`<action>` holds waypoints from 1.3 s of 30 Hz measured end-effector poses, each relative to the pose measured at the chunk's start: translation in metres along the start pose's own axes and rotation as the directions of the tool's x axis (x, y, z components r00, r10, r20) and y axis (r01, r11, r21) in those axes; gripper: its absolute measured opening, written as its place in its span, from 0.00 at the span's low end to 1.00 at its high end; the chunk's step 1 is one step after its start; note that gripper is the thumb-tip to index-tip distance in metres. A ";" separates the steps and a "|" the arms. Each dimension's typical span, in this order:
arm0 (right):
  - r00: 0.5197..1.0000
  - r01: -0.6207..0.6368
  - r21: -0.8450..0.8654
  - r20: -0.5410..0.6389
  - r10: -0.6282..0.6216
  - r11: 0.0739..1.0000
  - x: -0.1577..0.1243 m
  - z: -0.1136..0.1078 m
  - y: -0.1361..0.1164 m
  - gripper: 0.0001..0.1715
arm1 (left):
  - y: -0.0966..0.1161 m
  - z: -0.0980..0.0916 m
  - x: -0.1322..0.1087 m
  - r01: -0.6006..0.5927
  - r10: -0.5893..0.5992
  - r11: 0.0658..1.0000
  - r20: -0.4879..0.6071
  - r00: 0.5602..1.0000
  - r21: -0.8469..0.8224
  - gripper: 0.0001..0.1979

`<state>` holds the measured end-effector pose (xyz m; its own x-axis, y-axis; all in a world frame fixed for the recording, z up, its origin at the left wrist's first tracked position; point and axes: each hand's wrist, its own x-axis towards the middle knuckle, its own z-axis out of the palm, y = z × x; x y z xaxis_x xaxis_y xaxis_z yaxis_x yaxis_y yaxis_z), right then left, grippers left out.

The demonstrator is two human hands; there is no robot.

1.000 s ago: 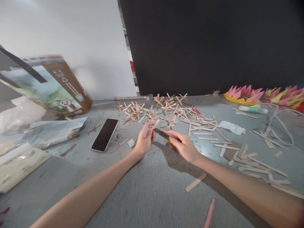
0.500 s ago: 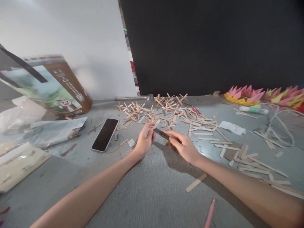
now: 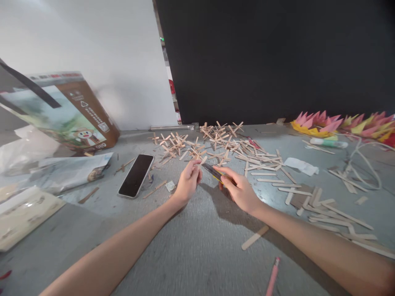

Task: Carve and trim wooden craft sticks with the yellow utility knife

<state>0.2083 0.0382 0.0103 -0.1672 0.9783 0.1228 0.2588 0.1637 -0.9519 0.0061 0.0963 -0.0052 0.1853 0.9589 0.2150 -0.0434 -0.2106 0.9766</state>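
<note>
My right hand is wrapped round a black and yellow utility knife, its front end angled up and to the left. Close to that end, my left hand is closed, pinching a wooden craft stick whose pale tip shows beyond the fingers. The rest of the stick is hidden by the hand. Whether the knife touches the stick, I cannot tell. A heap of crossed craft sticks lies just beyond both hands. One loose craft stick rests nearer to me, below the right wrist.
Left of my hands lies a phone, with a paper bag and plastic packaging beyond. Scattered sticks, a white paper scrap, a glue stick and paper crowns are on the right. A pink pencil lies in front.
The knife has turned slightly in my right hand and its grip has shifted, showing more of its yellow edge. My left hand has stayed nearly still.
</note>
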 end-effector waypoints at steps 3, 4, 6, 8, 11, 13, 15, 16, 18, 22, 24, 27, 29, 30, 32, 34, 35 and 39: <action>1.000 0.007 -0.002 -0.013 -0.007 1.000 0.000 0.000 -0.001 0.26 | -0.001 0.002 0.002 0.032 -0.034 0.994 -0.015 0.999 -0.102 0.15; 1.000 0.013 -0.001 -0.020 -0.013 1.000 0.000 0.000 -0.001 0.26 | -0.002 0.002 0.002 0.035 -0.039 0.992 -0.023 0.999 -0.120 0.15; 0.999 0.019 0.005 -0.028 -0.019 1.000 -0.001 -0.001 -0.002 0.27 | -0.004 0.002 0.004 0.031 -0.037 0.993 -0.042 0.998 -0.118 0.14; 0.999 0.015 0.013 -0.031 -0.014 1.000 -0.001 -0.001 -0.002 0.27 | -0.004 0.002 0.005 0.028 -0.033 0.995 -0.051 0.998 -0.098 0.14; 0.999 0.009 0.022 -0.038 -0.008 1.000 -0.001 -0.001 -0.002 0.27 | -0.003 0.001 0.004 0.033 -0.035 0.997 -0.040 0.999 -0.069 0.13; 0.999 0.013 0.024 -0.045 -0.012 1.000 -0.001 -0.001 -0.002 0.27 | -0.002 0.001 0.003 0.041 -0.043 0.997 -0.036 0.998 -0.059 0.12; 0.999 0.013 0.029 -0.042 -0.012 0.999 -0.001 0.000 -0.002 0.27 | -0.002 0.002 0.003 0.049 -0.052 0.997 -0.045 0.998 -0.062 0.10; 0.999 0.012 0.033 -0.039 -0.011 0.999 -0.001 0.000 -0.002 0.27 | -0.002 0.002 0.003 0.052 -0.056 0.996 -0.053 0.997 -0.068 0.09; 0.999 0.012 0.040 -0.039 -0.010 0.999 -0.001 0.000 -0.001 0.27 | -0.003 0.002 0.003 0.054 -0.059 0.995 -0.062 0.996 -0.079 0.08; 0.999 0.016 0.024 -0.044 -0.015 1.000 -0.001 0.000 -0.001 0.27 | -0.004 0.002 0.003 0.038 -0.043 0.996 -0.069 0.997 -0.078 0.08; 0.999 0.011 0.019 -0.041 -0.010 1.000 -0.001 0.000 -0.001 0.27 | -0.004 0.000 0.002 0.026 -0.028 0.999 -0.085 0.996 -0.027 0.07; 0.999 0.002 0.023 -0.044 -0.001 1.000 0.000 0.000 0.000 0.27 | -0.003 -0.001 0.002 0.037 -0.033 0.999 -0.104 0.994 0.033 0.07; 0.999 0.002 0.026 -0.043 -0.001 1.000 0.000 0.000 0.001 0.27 | -0.002 -0.001 0.002 0.040 -0.038 0.999 -0.106 0.994 0.015 0.08; 0.999 0.004 0.026 -0.043 -0.003 1.000 0.000 0.001 0.002 0.27 | -0.002 -0.001 0.002 0.042 -0.041 0.999 -0.103 0.994 0.004 0.09; 0.999 0.008 0.023 -0.045 -0.007 1.000 0.000 0.001 0.002 0.27 | -0.001 -0.001 0.004 0.046 -0.047 0.999 -0.094 0.994 -0.014 0.12; 0.999 0.007 0.023 -0.046 -0.006 1.000 0.000 0.001 0.002 0.26 | -0.001 -0.001 0.005 0.039 -0.040 0.999 -0.091 0.995 -0.014 0.14; 0.999 0.005 0.023 -0.047 -0.004 1.000 0.000 0.001 0.001 0.26 | -0.001 -0.001 0.005 0.027 -0.027 1.000 -0.098 0.995 -0.003 0.15; 0.999 0.000 0.021 -0.052 0.001 1.000 0.001 0.000 -0.001 0.26 | -0.002 -0.004 0.007 -0.050 0.079 0.983 -0.162 0.984 0.176 0.16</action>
<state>0.2079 0.0386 0.0108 -0.1174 0.9837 0.1359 0.2392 0.1608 -0.9576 0.0032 0.1042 -0.0061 0.0202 0.9574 0.2880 0.1207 -0.2883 0.9499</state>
